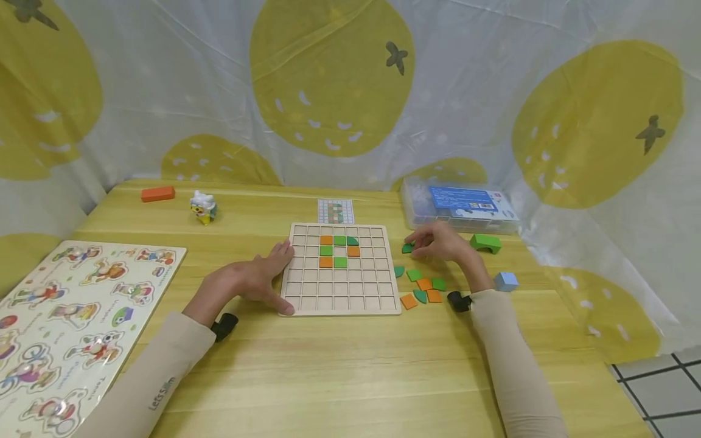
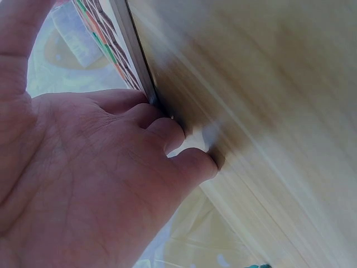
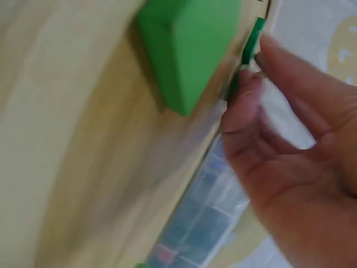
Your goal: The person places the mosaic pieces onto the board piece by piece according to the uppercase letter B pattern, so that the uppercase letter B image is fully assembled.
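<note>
A square wooden grid board (image 1: 342, 298) lies on the table, with several orange, light green and dark green tiles around one bare cell in its upper part. My left hand (image 1: 260, 274) rests along the board's left edge, thumb at the near corner and fingers farther up; the left wrist view shows the fingertips against the board's side. Right of the board, my right hand (image 1: 440, 243) pinches a dark green rounded tile (image 3: 254, 42) between thumb and fingers. More loose tiles (image 1: 424, 284) lie just nearer to me. Behind the board is a small pattern card (image 1: 336, 211).
A clear plastic box (image 1: 460, 207) stands at the back right, with a green arch block (image 1: 485, 243) and a blue cube (image 1: 505, 281) nearby. At left are an orange block (image 1: 157, 194), a small figurine (image 1: 203, 208) and a picture puzzle board (image 1: 159, 258).
</note>
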The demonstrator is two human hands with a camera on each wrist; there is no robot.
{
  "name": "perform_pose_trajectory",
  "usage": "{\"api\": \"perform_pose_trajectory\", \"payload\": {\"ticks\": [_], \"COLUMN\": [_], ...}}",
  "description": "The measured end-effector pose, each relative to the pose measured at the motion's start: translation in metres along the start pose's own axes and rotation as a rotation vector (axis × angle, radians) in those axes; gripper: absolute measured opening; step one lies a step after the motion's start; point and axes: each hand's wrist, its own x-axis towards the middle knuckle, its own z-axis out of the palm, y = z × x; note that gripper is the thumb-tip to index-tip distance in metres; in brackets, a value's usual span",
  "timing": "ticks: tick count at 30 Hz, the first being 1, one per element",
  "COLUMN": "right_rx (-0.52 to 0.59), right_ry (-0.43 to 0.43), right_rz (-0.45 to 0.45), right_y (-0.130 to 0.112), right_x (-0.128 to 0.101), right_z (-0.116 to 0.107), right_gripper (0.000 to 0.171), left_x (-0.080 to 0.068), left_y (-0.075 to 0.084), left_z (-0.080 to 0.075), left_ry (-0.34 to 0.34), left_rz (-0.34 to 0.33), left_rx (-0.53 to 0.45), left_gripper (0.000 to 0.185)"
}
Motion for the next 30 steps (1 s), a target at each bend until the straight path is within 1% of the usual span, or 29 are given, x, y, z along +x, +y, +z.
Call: {"api": "perform_pose_trajectory", "payload": {"ticks": [7,13,17,20,22,26,29,30], "right_rx": [0.015,-0.019,-0.047,-0.063,-0.071,-0.058,-0.011,0.004], "right_ry": [-0.004,-0.038,-0.057,-0.056,-0.04,-0.02,-0.059,-0.076], "right_rz": [0.056,0.086,0.084,0.048,0.018,-0.086,-0.147,-0.155], "right_y": [-0.005,-0.009,-0.011,-0.015,-0.021,-0.05,-0.073,-0.079], "right_x": [0.0,0.001,0.002,0.004,0.005,0.011,0.02,0.023], "right_z": [0.004,0.005,0.005,0.006,0.008,0.017,0.032,0.037], "right_gripper": [0.018,0.017,0.016,0.014,0.013,0.015,0.015,0.015], "left_x": [0.001,0.001,0.001,0.0,0.001,0.0,0.001,0.001], "left_y": [0.001,0.002,0.001,0.0,0.0,0.001,0.002,0.002], "left_z": [0.0,0.001,0.001,0.002,0.002,0.001,0.001,0.001], "left_ry": [0.002,0.004,0.007,0.007,0.007,0.007,0.005,0.004], "left_rz": [-0.009,-0.021,-0.016,-0.016,-0.019,-0.024,-0.023,-0.023], "left_rx": [0.001,0.002,0.002,-0.001,0.0,0.008,0.01,0.009], "left_gripper": [0.135,0.136,0.136,0.136,0.135,0.135,0.135,0.135]}}
